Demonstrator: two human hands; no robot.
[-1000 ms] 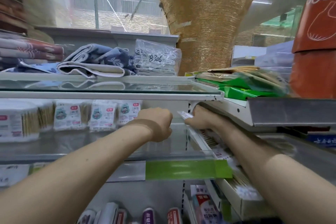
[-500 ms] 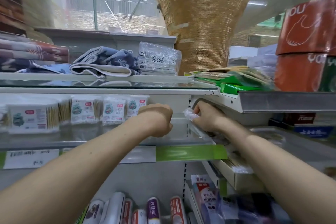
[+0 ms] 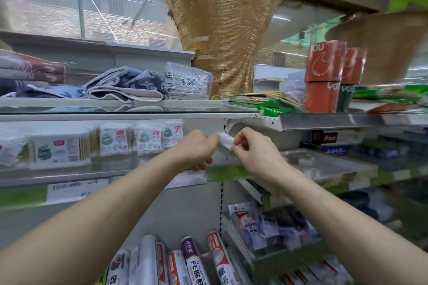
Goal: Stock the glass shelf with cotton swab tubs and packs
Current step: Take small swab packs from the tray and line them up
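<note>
I am holding the cotton swab pack (image 3: 225,141) between both hands at the right end of the glass shelf (image 3: 115,170), just beyond the row of stocked packs (image 3: 148,137). I judge that this gap is where the next unit belongs. The left hand (image 3: 196,149) is pinching the pack's left edge with curled fingers, and the right hand (image 3: 251,148) is pinching its right edge. Both forearms are reaching forward and upward, with the wrists roughly level. The pack is hanging above the glass, not yet set down. I judge that the two-handed grip is serving to square the pack with the row.
</note>
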